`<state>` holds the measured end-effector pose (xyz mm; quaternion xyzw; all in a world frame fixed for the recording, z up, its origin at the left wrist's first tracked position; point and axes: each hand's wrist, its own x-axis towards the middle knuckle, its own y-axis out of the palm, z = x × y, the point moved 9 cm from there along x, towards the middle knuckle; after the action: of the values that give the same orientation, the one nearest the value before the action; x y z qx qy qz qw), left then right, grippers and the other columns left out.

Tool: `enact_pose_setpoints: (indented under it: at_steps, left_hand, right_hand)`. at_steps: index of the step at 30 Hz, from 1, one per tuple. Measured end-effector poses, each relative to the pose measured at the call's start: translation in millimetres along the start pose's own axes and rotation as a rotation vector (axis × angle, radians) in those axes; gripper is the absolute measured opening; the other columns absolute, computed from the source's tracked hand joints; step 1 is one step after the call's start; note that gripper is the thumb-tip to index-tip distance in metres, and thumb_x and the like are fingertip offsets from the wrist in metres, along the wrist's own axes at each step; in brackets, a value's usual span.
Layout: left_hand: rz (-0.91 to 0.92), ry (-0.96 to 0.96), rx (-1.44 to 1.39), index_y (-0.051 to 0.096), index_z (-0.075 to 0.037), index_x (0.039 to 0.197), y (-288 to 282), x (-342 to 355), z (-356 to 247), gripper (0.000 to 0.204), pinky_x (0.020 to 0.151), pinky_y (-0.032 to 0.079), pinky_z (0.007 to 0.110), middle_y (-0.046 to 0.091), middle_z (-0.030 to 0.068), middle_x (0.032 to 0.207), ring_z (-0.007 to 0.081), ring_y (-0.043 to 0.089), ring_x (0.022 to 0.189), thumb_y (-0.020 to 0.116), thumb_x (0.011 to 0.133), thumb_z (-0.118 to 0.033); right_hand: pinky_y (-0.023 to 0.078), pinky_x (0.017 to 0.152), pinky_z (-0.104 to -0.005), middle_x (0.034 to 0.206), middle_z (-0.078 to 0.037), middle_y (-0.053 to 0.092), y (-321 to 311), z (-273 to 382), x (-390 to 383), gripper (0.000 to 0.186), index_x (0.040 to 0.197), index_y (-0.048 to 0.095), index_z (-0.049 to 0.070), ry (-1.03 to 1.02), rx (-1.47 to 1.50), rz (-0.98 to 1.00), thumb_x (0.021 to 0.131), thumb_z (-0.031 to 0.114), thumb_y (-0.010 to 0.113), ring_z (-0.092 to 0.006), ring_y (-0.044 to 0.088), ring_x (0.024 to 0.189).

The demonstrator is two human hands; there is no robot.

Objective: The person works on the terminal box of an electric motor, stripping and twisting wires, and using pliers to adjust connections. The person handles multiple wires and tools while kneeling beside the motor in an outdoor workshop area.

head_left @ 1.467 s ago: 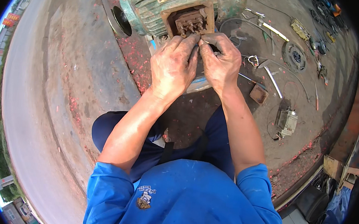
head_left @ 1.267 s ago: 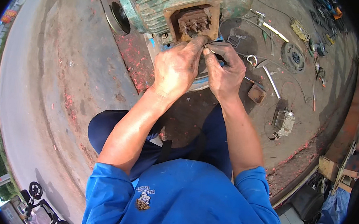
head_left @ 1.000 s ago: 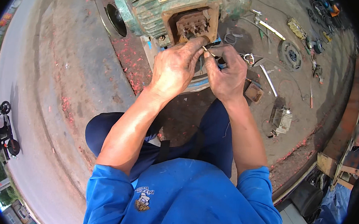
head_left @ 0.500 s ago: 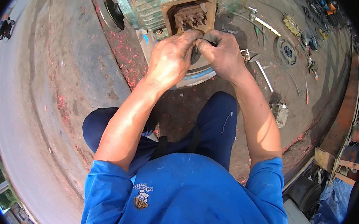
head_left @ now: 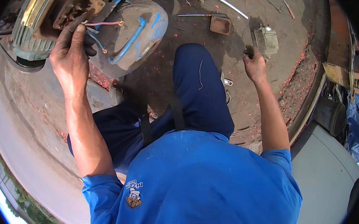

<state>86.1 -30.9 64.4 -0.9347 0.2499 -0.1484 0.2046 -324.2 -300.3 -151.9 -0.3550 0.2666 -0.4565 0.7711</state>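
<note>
At the far left stands a green ribbed electric motor (head_left: 28,35) with its square terminal box (head_left: 46,23) uncovered. My left hand (head_left: 71,55) is at the box's edge, thumb and fingers pinched on a pink wire (head_left: 104,23) that ends in a ring lug. Below it, a blue wire (head_left: 96,40) with another lug hangs free. My right hand (head_left: 256,67) is held out over the ground to the right, its darkened fingers bent with a small gap between them. Nearest to it is a clear plastic box (head_left: 266,39).
A blue-painted bar (head_left: 128,41) is on the motor's base plate (head_left: 151,45). A rusty square cover (head_left: 220,25), a screwdriver (head_left: 200,15) and a white strip (head_left: 230,6) lie on the ground ahead. A spanner (head_left: 228,81) is beside my knee. A rusty beam (head_left: 342,32) runs along the right.
My hands were together at the terminal box and are now far apart. The right has swung out beside the clear box. The view has turned right, so the motor appears farther left.
</note>
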Motion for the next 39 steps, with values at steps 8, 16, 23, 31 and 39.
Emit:
enact_pose_setpoints:
  at_steps: [8, 16, 23, 31, 39]
  left_hand:
    - [-0.108, 0.024, -0.082, 0.064, 0.001, 0.106, -9.6, 5.6, 6.9, 0.026, 0.051, 0.04, 0.025, 0.063, 0.0077, 0.073, 0.0122, 0.052, 0.056, 0.067, 0.094, -0.021]
    - [-0.198, 0.081, -0.095, 0.065, 0.002, 0.099, 7.2, -2.2, 0.1, 0.019, 0.052, 0.043, 0.023, 0.062, 0.0043, 0.073, 0.009, 0.05, 0.056, 0.062, 0.098, -0.017]
    - [-0.116, 0.036, -0.113, 0.065, 0.0, 0.106, 2.3, -8.2, 12.2, 0.018, 0.063, 0.046, 0.024, 0.067, 0.0047, 0.081, 0.0078, 0.056, 0.07, 0.057, 0.1, -0.014]
    - [-0.205, 0.004, -0.367, 0.064, -0.001, 0.101, 18.4, -16.0, 24.0, 0.01, 0.064, 0.048, 0.026, 0.067, 0.0057, 0.078, 0.0098, 0.058, 0.071, 0.058, 0.098, -0.009]
    - [-0.158, -0.027, -0.404, 0.064, 0.0, 0.1, 22.7, -13.3, 27.1, 0.01, 0.067, 0.049, 0.028, 0.067, 0.0093, 0.081, 0.0135, 0.06, 0.073, 0.06, 0.097, -0.007]
  right_hand:
    - [0.049, 0.096, -0.0481, 0.117, -0.023, 0.062, 136.2, -120.8, -119.3, 0.036, 0.12, 0.058, 0.004, 0.396, -0.343, 0.434, 0.086, 0.014, 0.054, -0.0401, 0.059, 0.113]
    - [0.052, 0.087, -0.0498, 0.115, -0.025, 0.058, 195.5, -185.9, -168.2, 0.046, 0.125, 0.051, 0.007, 0.517, -0.518, 0.324, 0.085, 0.022, 0.065, -0.0419, 0.062, 0.103]
    - [0.053, 0.076, -0.0456, 0.088, -0.019, 0.065, 199.4, -213.4, -173.7, 0.058, 0.129, 0.05, 0.006, 0.586, -0.004, 0.331, 0.078, 0.018, 0.074, -0.0315, 0.066, 0.083]
    - [0.049, 0.058, -0.0318, 0.08, -0.011, 0.064, 43.4, 58.9, -34.4, 0.04, 0.113, 0.055, -0.001, -0.222, 0.325, 0.066, 0.079, 0.006, 0.074, -0.0153, 0.059, 0.063]
    - [0.052, 0.075, -0.0403, 0.094, -0.016, 0.067, 43.7, 320.6, -32.1, 0.041, 0.113, 0.062, 0.004, -0.612, 0.265, 0.175, 0.074, 0.008, 0.074, -0.0336, 0.066, 0.085]
